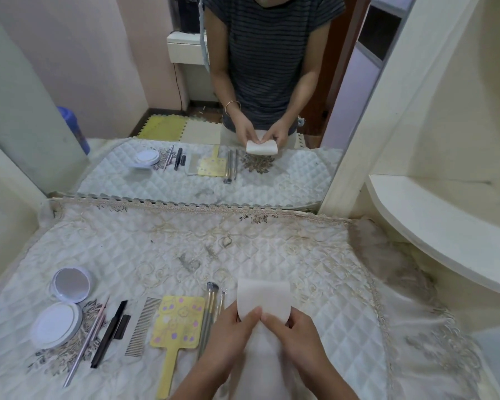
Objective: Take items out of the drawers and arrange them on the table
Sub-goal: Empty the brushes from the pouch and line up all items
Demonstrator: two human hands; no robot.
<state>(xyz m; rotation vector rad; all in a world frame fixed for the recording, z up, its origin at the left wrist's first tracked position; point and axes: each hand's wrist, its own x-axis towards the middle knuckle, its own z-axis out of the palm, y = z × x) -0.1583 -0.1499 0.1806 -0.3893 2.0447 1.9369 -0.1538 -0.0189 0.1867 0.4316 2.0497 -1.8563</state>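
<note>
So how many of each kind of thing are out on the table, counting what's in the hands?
Round compact, open: 1
Slim pencils: 2
Black pen, cap beside it: 1
Comb: 1
Yellow paddle: 1
Brushes: 3, as far as I can tell
White sheet, pinched by left hand and right hand: 1
Total: 10

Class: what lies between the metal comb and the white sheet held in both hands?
In the head view, a yellow paddle and then makeup brushes lie between the comb and the white sheet.
</note>
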